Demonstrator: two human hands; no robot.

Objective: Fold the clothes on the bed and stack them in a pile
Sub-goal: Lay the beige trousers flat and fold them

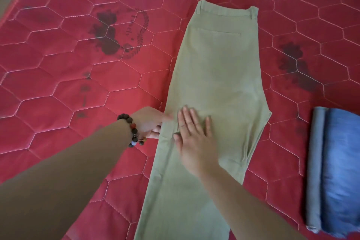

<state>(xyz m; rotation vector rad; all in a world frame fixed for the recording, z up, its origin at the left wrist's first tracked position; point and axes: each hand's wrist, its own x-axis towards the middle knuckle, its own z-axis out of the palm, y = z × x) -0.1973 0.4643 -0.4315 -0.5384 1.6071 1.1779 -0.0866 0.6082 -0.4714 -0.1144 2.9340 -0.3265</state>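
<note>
While pale green trousers (214, 87) lie folded lengthwise down the middle of a red quilted bed (68, 64), waistband at the far end, the right hand (194, 142) presses flat on them near the crotch, fingers straight and slightly spread. At the trousers' left edge, the left hand (150, 122), a beaded bracelet (132, 130) on its wrist, pinches the fabric edge with curled fingers. Folded blue jeans (335, 171) rest to the right, well apart.
</note>
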